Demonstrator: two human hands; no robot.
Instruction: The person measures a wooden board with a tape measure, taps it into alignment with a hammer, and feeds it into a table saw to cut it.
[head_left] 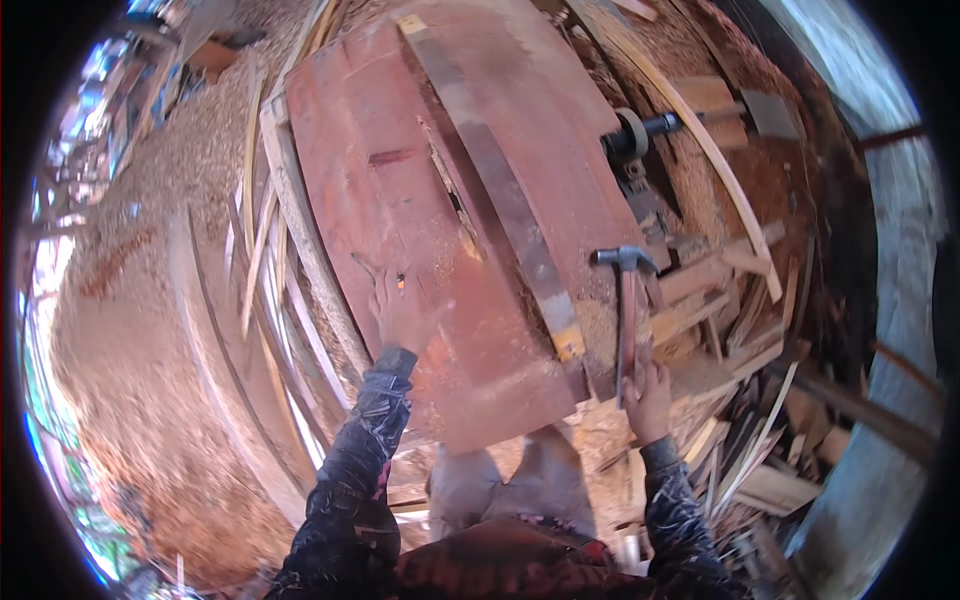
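Note:
My left hand (398,315) rests over the reddish wooden panel (340,180), its fingers around small thin items too small to name, one grey, one with an orange bit. My right hand (648,400) grips a claw hammer (627,300) by its handle, near the panel's right edge, the dark metal head pointing away from me. A separate long board (500,205) with grey patches and yellowish ends lies lengthwise on the panel, beside a split (450,190) with pale, rough wood showing.
A machine with a dark shaft and wheel (630,135) sits right of the panel. Long strips (255,230) and a plank (205,330) lie left over sawdust. Offcuts (770,480) pile at the lower right beside a pale wall (895,330). My legs show below the panel.

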